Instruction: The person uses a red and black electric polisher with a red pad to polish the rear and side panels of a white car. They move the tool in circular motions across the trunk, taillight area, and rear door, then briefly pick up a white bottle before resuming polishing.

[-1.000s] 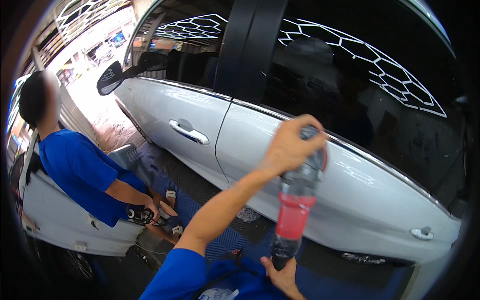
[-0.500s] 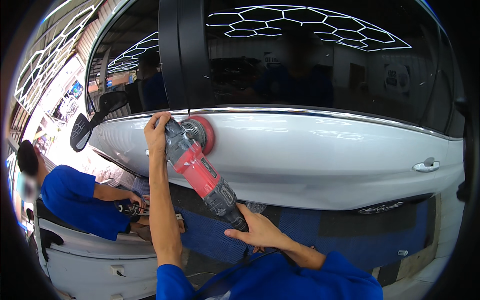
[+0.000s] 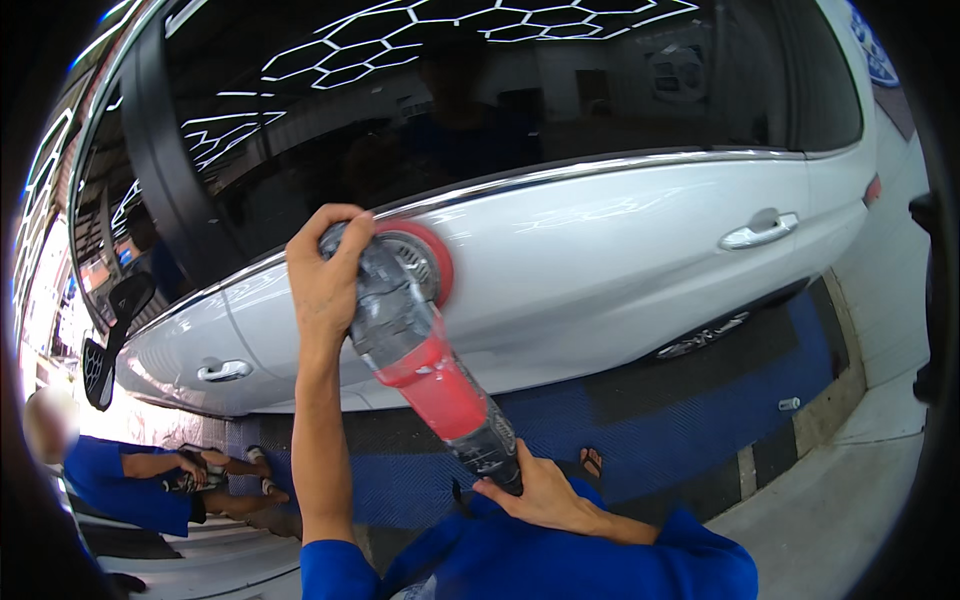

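A red and black car polisher [image 3: 440, 385] is held between my two hands, its body slanting down to the right. Its round red pad [image 3: 440, 262] lies against the silver car door [image 3: 570, 260], just under the chrome window trim. My left hand [image 3: 330, 265] wraps over the polisher's dark head, thumb near the pad. Around the rear end of the handle my right hand [image 3: 545, 492] is closed. Part of the pad is hidden behind the polisher's head.
Dark window glass [image 3: 480, 110] fills the area above the door. A chrome door handle [image 3: 760, 230] sits to the right, another [image 3: 224, 371] at left. The side mirror [image 3: 120, 320] juts out at far left. A co-worker in blue [image 3: 130, 485] sits low at left. Blue matting [image 3: 640, 450] covers the floor.
My view has shifted right along the car, bringing its rear end into sight. Both hands keep hold of the polisher, whose pad is now farther along the door toward the rear.
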Demonstrator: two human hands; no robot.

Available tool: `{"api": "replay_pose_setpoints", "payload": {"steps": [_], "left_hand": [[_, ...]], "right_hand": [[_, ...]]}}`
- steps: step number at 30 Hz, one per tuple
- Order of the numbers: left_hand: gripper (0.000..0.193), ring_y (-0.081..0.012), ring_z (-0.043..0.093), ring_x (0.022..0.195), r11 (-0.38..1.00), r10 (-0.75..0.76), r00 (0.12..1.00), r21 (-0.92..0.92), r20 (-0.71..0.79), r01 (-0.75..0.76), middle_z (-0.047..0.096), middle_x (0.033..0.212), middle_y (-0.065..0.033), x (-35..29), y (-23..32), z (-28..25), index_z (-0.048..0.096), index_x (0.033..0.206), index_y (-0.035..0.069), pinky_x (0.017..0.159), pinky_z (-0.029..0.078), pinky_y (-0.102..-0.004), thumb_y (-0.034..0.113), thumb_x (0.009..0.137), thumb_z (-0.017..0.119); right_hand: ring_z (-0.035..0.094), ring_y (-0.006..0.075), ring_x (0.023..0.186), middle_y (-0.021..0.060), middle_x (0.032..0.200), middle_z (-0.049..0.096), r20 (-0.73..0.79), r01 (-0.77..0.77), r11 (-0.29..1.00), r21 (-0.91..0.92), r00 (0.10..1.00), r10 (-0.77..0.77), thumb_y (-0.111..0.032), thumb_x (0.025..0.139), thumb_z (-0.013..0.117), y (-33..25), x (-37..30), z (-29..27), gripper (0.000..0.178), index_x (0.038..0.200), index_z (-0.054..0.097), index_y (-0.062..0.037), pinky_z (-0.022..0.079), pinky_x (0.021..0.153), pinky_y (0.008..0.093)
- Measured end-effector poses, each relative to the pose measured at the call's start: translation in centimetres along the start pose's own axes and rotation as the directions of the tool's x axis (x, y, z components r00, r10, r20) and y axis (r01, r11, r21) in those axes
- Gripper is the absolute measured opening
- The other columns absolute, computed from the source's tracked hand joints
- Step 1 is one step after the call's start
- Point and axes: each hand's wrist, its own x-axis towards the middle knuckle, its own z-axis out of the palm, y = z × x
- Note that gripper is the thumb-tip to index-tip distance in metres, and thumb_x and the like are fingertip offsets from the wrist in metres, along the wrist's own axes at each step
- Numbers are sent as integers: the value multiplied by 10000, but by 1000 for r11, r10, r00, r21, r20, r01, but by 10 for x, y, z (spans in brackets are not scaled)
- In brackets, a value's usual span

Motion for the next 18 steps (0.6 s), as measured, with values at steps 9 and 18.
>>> {"api": "replay_pose_setpoints", "payload": {"steps": [9,18], "left_hand": [[260,-126,652,748,973,219,932,3,290,-230,705,801,-42,4,91,252,762,944,22,726,520,-305,281,929,742],[295,-373,736,874,945,326,915,-80,237,-316,759,900,-194,-3,134,442,800,969,77,871,562,-461,344,848,768]], "right_hand": [[782,320,869,189,964,773,-416,65,997,27,908,-48,-299,915,833,74,-77,-134,507,1238,601,16,604,784,404],[562,126,460,38,694,585,-582,104,868,485,779,232,-74,925,801,130,-124,-223,311,1088,542,-16,435,411,288]]}}
